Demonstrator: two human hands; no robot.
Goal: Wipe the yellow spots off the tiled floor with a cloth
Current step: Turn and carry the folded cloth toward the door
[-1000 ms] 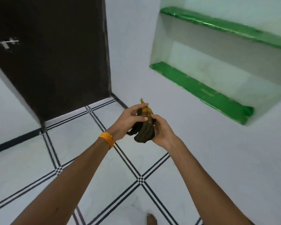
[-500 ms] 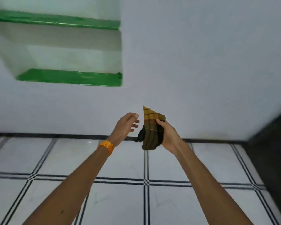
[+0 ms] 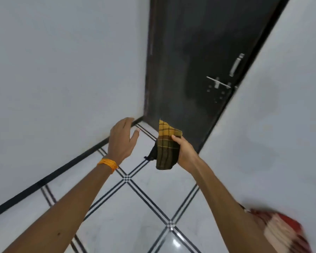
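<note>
White tiled floor (image 3: pixel 139 212) w/ black double-line borders crossing at small checker junctions; black skirting strip (image 3: pixel 49 178) runs along base of left wall. Pale walls on left and right sides. Dark door (image 3: pixel 190 61) stands at far end of floor, between the two walls; metal handle (image 3: pixel 236 64) and sliding latch (image 3: pixel 217 83) near its right edge.

Both forearms extend fwd over floor, bare.

Left hand (image 3: pixel 122 139): palm down, fingers loosely spread, empty, not touching anything. Raised above floor near the skirting at far-left edge. Orange thread band (image 3: pixel 108 164) on left wrist.

Right hand (image 3: pixel 183 152): closed around a folded cloth (image 3: pixel 167 148), thumb pressed on its front face, fingers behind. Cloth is yellow/olive plaid w/ dark lines; upper corner sticks up above thumb, lower end hangs below the palm. Dark frayed portion shows at cloth's left side. Cloth is held in air, clear of floor, in front of door's lower part.

Hands apart, cloth between them but gripped by right only; left not in contact w/ it.

No yellow spots can be made out on visible tiles; glare patch near floor's near edge.

Red and white striped fabric (image 3: pixel 281 232), blurred, at lower right corner of view; cannot tell what it is.
</note>
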